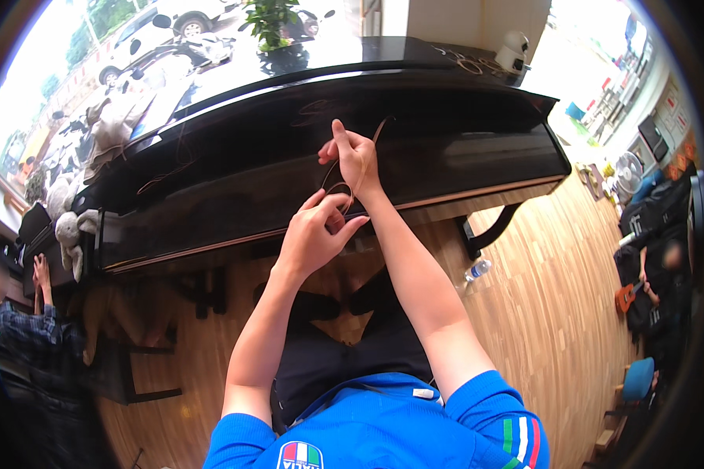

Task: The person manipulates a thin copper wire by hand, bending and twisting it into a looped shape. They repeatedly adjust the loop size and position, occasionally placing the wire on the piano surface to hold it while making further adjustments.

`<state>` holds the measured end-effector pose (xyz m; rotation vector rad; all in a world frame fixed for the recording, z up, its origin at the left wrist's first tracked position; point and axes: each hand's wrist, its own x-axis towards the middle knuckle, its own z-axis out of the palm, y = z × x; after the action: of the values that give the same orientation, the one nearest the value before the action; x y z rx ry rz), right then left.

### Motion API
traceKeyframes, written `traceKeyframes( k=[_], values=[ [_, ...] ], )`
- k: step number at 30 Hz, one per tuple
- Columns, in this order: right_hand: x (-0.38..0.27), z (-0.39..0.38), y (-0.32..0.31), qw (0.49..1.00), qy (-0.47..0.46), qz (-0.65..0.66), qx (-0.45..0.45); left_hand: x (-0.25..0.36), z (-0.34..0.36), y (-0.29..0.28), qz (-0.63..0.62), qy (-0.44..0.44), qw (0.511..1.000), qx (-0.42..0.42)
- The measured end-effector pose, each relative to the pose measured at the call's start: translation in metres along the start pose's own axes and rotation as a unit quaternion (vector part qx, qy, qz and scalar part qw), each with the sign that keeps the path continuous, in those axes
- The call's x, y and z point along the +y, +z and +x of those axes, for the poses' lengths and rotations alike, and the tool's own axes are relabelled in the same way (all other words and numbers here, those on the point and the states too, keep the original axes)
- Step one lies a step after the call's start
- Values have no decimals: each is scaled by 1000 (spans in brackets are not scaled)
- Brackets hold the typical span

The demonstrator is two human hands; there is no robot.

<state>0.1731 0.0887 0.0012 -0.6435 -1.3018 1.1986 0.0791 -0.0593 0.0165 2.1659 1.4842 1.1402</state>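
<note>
A black piano [477, 125] stretches across the view in front of me. My left hand [321, 230] has its fingers hooked on a looped thin tan cord [379, 129], thumb held out to the right. Just above it, my right hand [352, 160] has its fingers curled with part of the cord hanging from them, thumb raised. The cord's upper part rises to the right of that hand along the piano's dark face. Exactly how the fingers grip it is partly hidden.
Soft grey toys [70, 242], a plant [267, 27] and coiled cables [469, 62] are on the piano. A person [23, 328] is at the left, another with a small orange guitar [624, 297] at the far right. A water bottle [477, 270] is on the wooden floor [524, 313].
</note>
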Motion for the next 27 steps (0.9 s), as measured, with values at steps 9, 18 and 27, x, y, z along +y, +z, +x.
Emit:
traceKeyframes(
  k=[9,18,27],
  values=[
    [-9,-6,-4,999,30,-19,10,23,-30,-21,-41,39,985,-165],
    [5,0,-8,998,2,50,34,12,-66,-13,22,28,970,-241],
    [2,-1,-6,1000,8,27,1,12,-61,-48,-186,57,953,-234]
  ],
)
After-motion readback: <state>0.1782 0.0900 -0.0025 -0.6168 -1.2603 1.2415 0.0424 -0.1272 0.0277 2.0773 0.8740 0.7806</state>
